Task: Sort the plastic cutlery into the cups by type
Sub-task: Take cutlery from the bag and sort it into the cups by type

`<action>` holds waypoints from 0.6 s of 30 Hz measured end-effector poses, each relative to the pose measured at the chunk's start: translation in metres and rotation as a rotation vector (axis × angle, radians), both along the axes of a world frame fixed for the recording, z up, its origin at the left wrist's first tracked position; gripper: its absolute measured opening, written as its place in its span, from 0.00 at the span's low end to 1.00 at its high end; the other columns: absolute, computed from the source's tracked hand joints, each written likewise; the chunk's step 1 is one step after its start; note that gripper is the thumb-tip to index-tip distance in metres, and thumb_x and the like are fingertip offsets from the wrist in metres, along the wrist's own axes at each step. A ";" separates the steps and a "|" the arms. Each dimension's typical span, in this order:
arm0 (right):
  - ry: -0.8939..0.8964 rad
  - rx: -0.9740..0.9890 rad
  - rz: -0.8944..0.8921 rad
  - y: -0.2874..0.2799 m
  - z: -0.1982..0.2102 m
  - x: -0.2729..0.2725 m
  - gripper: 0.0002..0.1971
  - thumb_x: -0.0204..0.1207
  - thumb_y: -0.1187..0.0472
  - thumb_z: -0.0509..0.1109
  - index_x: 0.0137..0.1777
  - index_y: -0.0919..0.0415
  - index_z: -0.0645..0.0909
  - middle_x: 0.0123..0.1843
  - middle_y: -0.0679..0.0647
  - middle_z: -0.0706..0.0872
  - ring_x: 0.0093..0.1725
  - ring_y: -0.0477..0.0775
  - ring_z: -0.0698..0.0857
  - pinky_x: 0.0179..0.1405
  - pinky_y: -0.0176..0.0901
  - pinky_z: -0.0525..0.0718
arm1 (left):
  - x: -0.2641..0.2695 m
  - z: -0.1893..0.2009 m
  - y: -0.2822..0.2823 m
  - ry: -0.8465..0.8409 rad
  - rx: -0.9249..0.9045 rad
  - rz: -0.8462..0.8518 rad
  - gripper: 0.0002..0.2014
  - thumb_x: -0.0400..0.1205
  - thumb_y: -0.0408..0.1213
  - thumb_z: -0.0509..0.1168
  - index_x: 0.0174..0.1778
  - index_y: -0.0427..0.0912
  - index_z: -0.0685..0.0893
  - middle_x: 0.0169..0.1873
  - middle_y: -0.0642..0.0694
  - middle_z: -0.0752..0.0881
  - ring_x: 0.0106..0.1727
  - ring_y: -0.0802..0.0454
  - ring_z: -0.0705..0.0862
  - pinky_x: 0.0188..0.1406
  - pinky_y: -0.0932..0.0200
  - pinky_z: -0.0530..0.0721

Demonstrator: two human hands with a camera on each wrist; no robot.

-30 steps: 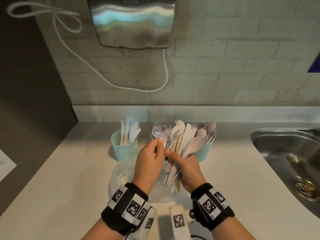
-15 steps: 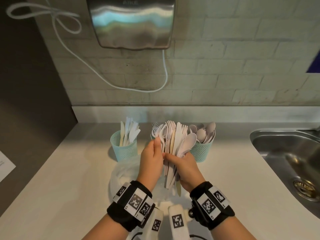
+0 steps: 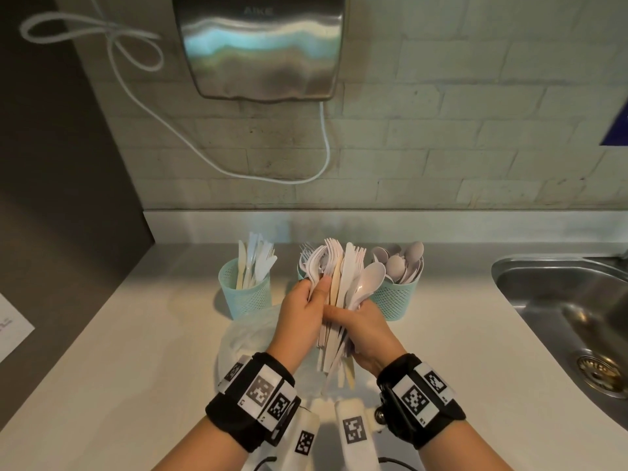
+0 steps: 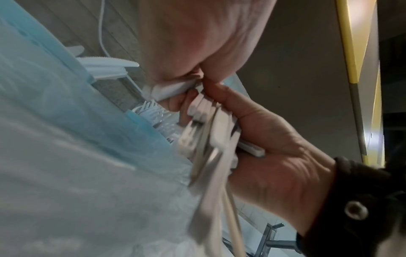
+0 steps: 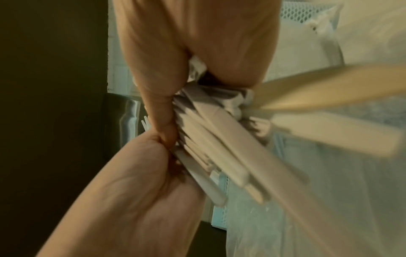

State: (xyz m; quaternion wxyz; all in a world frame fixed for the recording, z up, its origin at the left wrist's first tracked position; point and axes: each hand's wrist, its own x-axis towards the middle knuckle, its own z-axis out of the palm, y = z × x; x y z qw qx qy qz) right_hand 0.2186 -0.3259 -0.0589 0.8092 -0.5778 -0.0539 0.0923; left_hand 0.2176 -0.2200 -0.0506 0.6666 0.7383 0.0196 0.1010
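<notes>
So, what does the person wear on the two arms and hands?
Both hands are bare, without gloves. Each wrist carries a black band with white square-patterned marker tags. A white camera housing with the same kind of tag hangs under each wrist, with thin dark cables. No sleeves show.

1. A mixed bundle of plastic cutlery [image 3: 343, 300], white and beige forks, knives and a spoon, stands upright, heads up, handles fanned below.
2. Left teal mesh cup [image 3: 247, 294] on the worktop holds knives, upright.
3. Middle cup [image 3: 301, 272], mostly hidden behind the bundle, seems to hold forks.
4. Right teal cup [image 3: 394, 300] holds spoons, bowls up.
</notes>
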 end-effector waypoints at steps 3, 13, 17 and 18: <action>-0.009 -0.022 -0.010 -0.001 0.000 0.002 0.16 0.70 0.78 0.71 0.55 0.62 0.84 0.48 0.63 0.91 0.50 0.62 0.90 0.50 0.51 0.89 | 0.000 0.001 0.003 0.012 0.019 -0.001 0.15 0.83 0.46 0.62 0.46 0.36 0.85 0.42 0.41 0.90 0.45 0.48 0.89 0.47 0.53 0.89; 0.028 -0.054 -0.032 -0.002 -0.005 0.003 0.17 0.70 0.77 0.73 0.57 0.65 0.83 0.50 0.63 0.91 0.49 0.61 0.90 0.51 0.52 0.89 | 0.002 0.000 0.006 -0.044 0.175 0.118 0.16 0.81 0.41 0.66 0.31 0.33 0.77 0.27 0.40 0.80 0.29 0.45 0.78 0.30 0.62 0.80; 0.023 -0.095 -0.051 0.001 -0.006 0.004 0.18 0.68 0.77 0.74 0.58 0.65 0.83 0.51 0.65 0.90 0.51 0.64 0.90 0.52 0.55 0.88 | 0.003 0.001 0.006 -0.043 0.173 0.147 0.14 0.79 0.37 0.68 0.30 0.33 0.79 0.23 0.44 0.78 0.27 0.52 0.74 0.24 0.68 0.72; 0.021 -0.095 -0.048 0.000 -0.006 0.005 0.19 0.68 0.77 0.75 0.59 0.65 0.83 0.51 0.64 0.90 0.51 0.64 0.90 0.52 0.55 0.88 | 0.003 0.001 0.007 -0.037 0.161 0.143 0.14 0.78 0.37 0.69 0.31 0.31 0.80 0.24 0.42 0.80 0.27 0.52 0.76 0.25 0.65 0.75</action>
